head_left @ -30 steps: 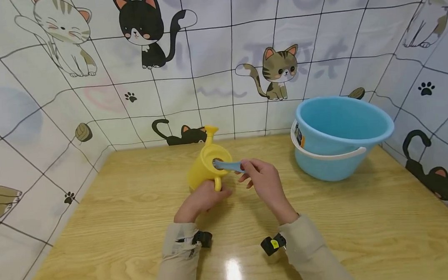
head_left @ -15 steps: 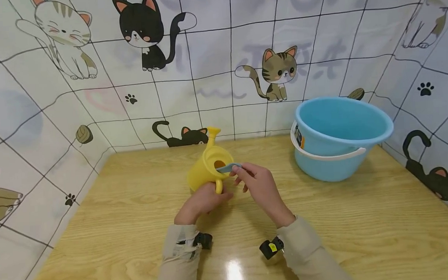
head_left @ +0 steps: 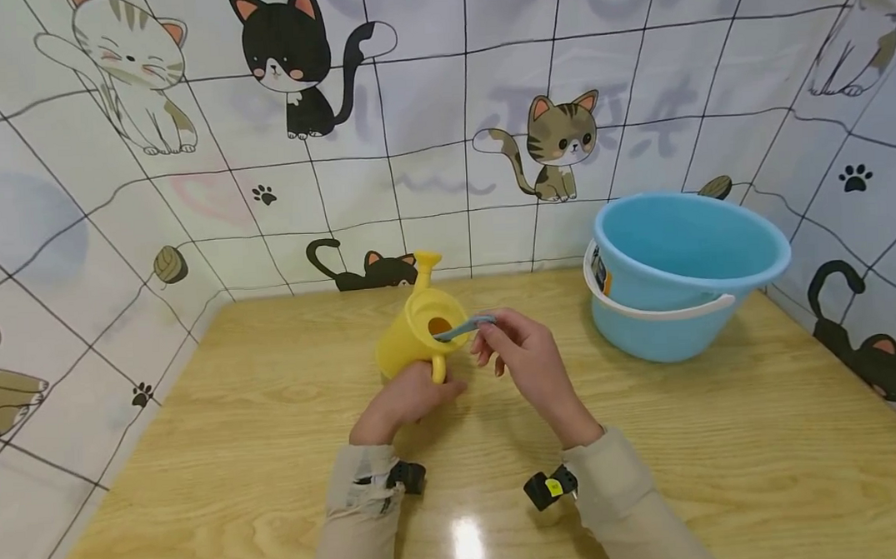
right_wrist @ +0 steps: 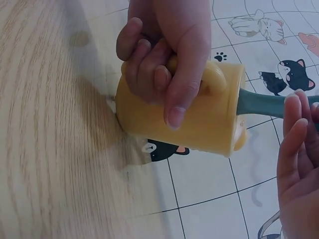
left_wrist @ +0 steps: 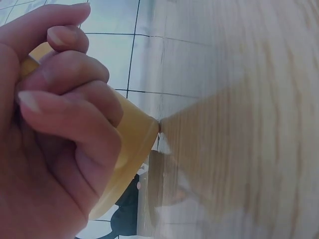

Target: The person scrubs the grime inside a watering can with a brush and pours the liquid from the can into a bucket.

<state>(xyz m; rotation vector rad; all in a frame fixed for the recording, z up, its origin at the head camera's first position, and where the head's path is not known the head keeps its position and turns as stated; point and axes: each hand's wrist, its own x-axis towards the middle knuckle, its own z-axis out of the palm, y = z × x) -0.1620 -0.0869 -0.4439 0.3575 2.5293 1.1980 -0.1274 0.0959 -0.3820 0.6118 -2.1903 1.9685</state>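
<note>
Left hand curled round handle of yellow watering can; right hand pinches blue-grey tool, far end in can's top opening. Can tilted on wood-grain table. Beyond, right: blue bucket, label too small for me to read. Back: cat-print cloth, faint lettering I cannot make out.

wood-grain table | blue bucket, upright | yellow watering can, tilted on base edge

Nothing legible — label on the blue bucket too small, faint marks on the backdrop too blurred.
</note>
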